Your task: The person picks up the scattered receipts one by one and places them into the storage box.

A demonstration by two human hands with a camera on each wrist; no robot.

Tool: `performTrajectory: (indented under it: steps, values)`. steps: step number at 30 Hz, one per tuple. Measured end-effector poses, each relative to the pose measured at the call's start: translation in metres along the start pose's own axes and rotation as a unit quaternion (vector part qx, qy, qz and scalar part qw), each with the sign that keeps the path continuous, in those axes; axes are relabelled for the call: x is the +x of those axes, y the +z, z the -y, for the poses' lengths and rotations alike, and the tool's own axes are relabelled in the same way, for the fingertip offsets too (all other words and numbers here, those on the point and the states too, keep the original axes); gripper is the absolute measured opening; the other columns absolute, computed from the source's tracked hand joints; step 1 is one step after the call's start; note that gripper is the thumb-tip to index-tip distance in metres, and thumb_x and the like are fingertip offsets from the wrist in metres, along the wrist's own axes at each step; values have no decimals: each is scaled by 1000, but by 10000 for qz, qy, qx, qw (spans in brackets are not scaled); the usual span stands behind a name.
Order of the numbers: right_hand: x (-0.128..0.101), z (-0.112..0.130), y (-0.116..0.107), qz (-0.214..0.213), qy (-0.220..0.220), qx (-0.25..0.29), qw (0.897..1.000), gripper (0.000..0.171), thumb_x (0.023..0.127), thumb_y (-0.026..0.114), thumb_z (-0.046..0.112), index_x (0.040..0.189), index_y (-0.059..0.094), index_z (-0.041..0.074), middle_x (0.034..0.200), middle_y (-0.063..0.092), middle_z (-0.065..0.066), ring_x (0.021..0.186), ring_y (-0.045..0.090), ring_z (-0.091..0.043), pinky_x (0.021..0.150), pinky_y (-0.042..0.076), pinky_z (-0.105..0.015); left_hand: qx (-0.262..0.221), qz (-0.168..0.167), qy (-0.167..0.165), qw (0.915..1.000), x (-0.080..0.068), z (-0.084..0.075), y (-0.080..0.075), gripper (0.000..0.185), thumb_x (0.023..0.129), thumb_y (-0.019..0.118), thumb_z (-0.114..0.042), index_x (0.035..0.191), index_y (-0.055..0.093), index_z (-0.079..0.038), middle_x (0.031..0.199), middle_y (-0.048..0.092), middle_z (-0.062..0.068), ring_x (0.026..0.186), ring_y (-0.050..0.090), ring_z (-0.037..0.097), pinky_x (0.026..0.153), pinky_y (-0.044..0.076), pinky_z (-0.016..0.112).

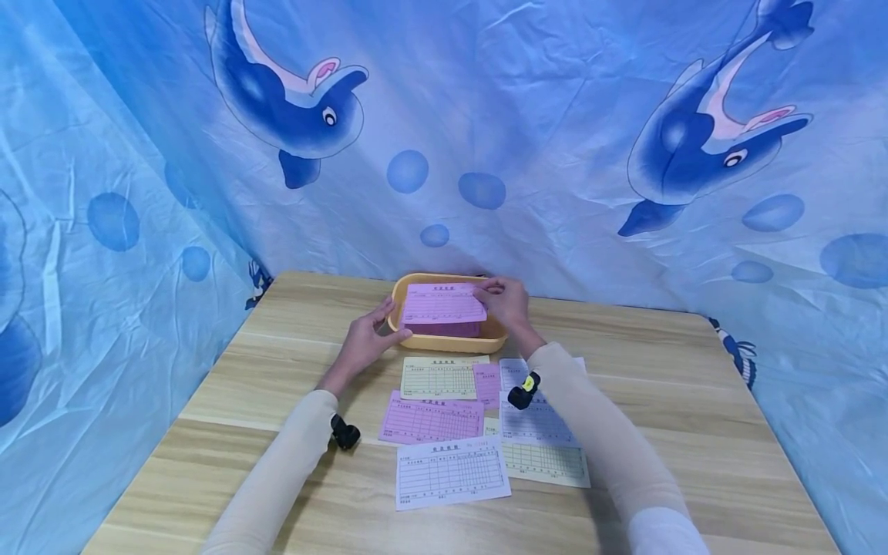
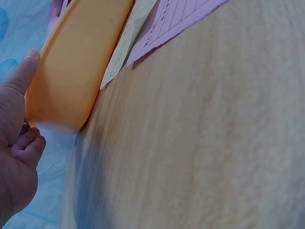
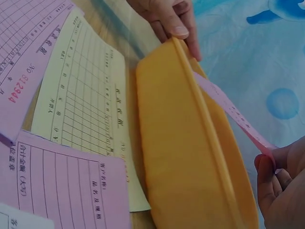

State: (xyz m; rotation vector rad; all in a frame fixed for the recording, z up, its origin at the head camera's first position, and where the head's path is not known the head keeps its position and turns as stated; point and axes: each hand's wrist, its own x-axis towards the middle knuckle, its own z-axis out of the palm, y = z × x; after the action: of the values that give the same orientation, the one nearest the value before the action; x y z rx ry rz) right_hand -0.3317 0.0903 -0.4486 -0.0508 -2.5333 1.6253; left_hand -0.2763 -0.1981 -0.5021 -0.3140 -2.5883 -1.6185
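Nearest on the wooden table point(image 1: 694, 432) lie loose ruled forms: a white slip point(image 1: 451, 472), then a pink slip point(image 1: 430, 420) and a yellow slip point(image 1: 438, 378), their print too small to read from the head view, though the right wrist view shows red digits 812944 on one pink sheet. Beyond them, the yellow tray point(image 1: 444, 343) holds a pink stack, mostly hidden. The left hand point(image 1: 364, 339) rests against the tray's near left corner, fingers loosely curled. The right hand point(image 1: 506, 301) pinches the pink form point(image 1: 444, 303) over the tray.
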Motion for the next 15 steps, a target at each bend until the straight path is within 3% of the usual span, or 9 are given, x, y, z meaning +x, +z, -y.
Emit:
performTrajectory:
  steps: [8,15]
  values:
    - [0,-2,11,73,14,74,9999,10,91,79,14,96,77,6,96,76,-11,87,73,-23,71,63,-31,60,-19,-34,10000,0,-2,-1,91,85,82,-46,152,43,1,164,33,7,150,36,27,120,38,38]
    - [2,-3,15,198,-55,-236,9995,12,90,80,15,97,77,5,93,77,-11,84,73,-23,68,62,-29,76,-16,-43,10000,0,-3,-1,84,87,83,-34,152,42,2,164,33,8,150,35,26,121,37,35]
